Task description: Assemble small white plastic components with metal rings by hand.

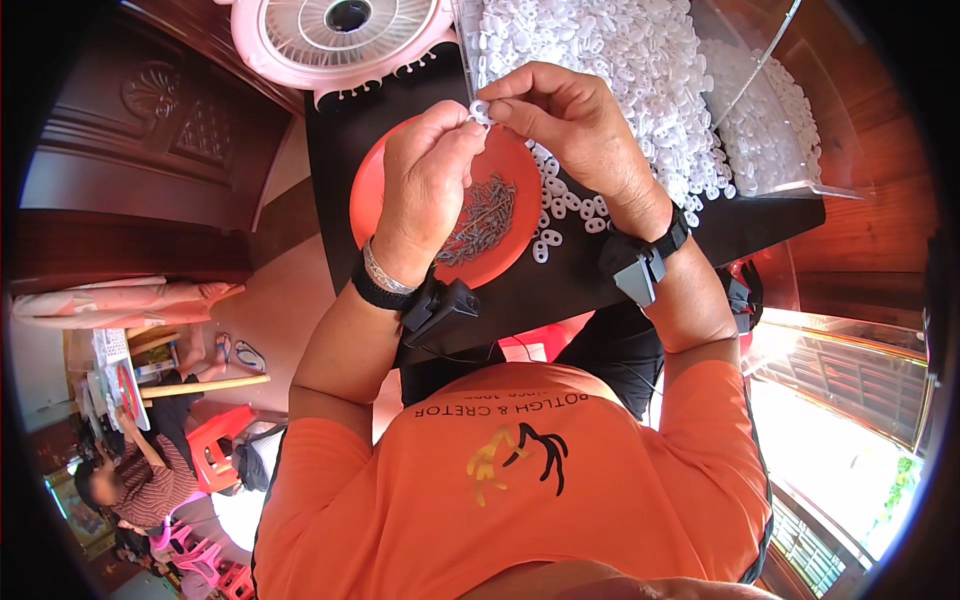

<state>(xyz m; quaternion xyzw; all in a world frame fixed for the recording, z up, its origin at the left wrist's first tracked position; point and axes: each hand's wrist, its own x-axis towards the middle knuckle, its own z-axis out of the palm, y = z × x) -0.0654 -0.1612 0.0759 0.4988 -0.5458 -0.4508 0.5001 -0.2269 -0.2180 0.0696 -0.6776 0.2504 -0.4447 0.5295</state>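
My left hand (428, 180) and my right hand (575, 125) meet over the far side of an orange bowl. Pinched between their fingertips is a small white plastic piece with holes (480, 111). Whether my left fingers also hold a screw is hidden. Inside the orange bowl (527, 185), below my hands, lie many grey screws (488, 222). To the right, a large heap of white plastic pieces (610, 70) spreads behind my right hand, and several loose ones (547, 240) lie next to the bowl.
A pink fan (345, 60) stands at the far left of the black table (335, 165). Clear plastic walls (740, 90) stand at the heap's right, with more white pieces beyond. At the left, another person (150, 470) sits near red and pink stools (215, 445).
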